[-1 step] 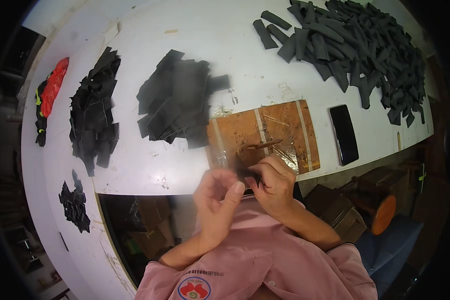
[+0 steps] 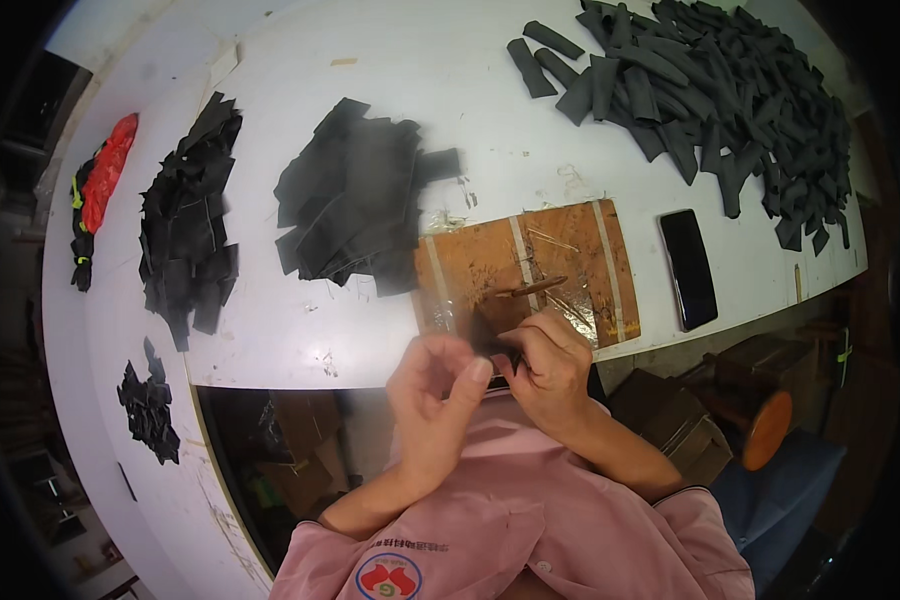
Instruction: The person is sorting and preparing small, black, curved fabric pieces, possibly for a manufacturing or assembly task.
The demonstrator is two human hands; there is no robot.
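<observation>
My left hand (image 2: 432, 388) and my right hand (image 2: 548, 368) meet close to my body, just past the table's front edge. Between them is a small piece of black fabric (image 2: 502, 350), mostly hidden by fingers. My right hand pinches it; my left thumb and curled fingers close at its other side. Right beyond the hands lies a brown board (image 2: 470, 262) with pale strips across it. On that board rests a thin brown pointed tool (image 2: 532, 288). A pile of flat black fabric pieces (image 2: 350, 195) lies at the board's left.
A large heap of dark rolled tubes (image 2: 710, 100) covers the far right. A phone (image 2: 687, 270) lies right of the board. More black pieces (image 2: 185, 225) and a small black pile (image 2: 150, 405) are at left, with a red bundle (image 2: 108, 175) beyond. Cardboard boxes (image 2: 670, 425) stand below the table.
</observation>
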